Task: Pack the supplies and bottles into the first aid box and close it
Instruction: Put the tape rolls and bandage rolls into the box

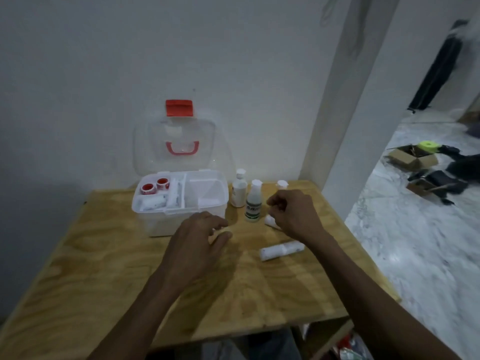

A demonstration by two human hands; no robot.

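Observation:
The clear first aid box (155, 224) stands open at the table's back, its lid (145, 144) with red latch leaning on the wall. Its tray holds two red tape rolls (148, 188) and a white bandage roll (153, 203). Right of the box stand a white bottle (239, 189), a clear bottle with a green label (253, 203) and a third bottle's cap (282, 184) behind my right hand. My left hand (197, 245) hovers with fingers apart before the box. My right hand (293, 211) is curled above a small white roll (270, 220). Another bandage roll (281, 250) lies nearer.
The plywood table (104, 281) ends at its right edge beside a marble floor. Cardboard boxes and dark items (426, 165) lie on that floor at the far right. A white wall stands directly behind the box.

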